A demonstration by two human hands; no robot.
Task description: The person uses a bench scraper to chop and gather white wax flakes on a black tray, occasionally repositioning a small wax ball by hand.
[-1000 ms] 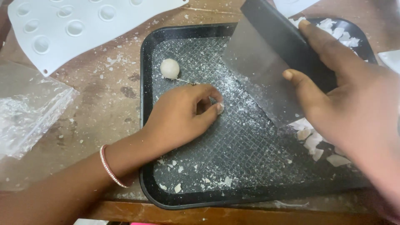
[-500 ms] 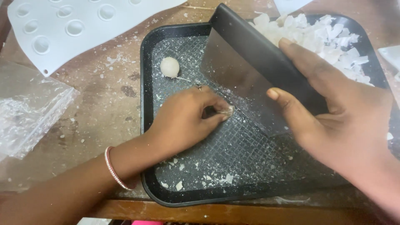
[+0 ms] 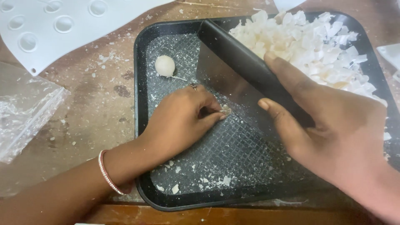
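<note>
Your right hand (image 3: pixel 333 125) grips the black handle of a metal scraper (image 3: pixel 237 79), its blade standing on the black tray (image 3: pixel 141 83) near the frame's centre. Your left hand (image 3: pixel 183 116), at centre left, pinches a small pale flake (image 3: pixel 226 111) between thumb and fingertips, just beside the blade. A heap of white flakes (image 3: pixel 316 46) fills the tray's upper right, behind the scraper. A small white ball (image 3: pixel 164 66) sits in the tray's upper left. A white mould (image 3: pixel 54 29) lies at upper left, a clear bag (image 3: pixel 25 112) at far left.
</note>
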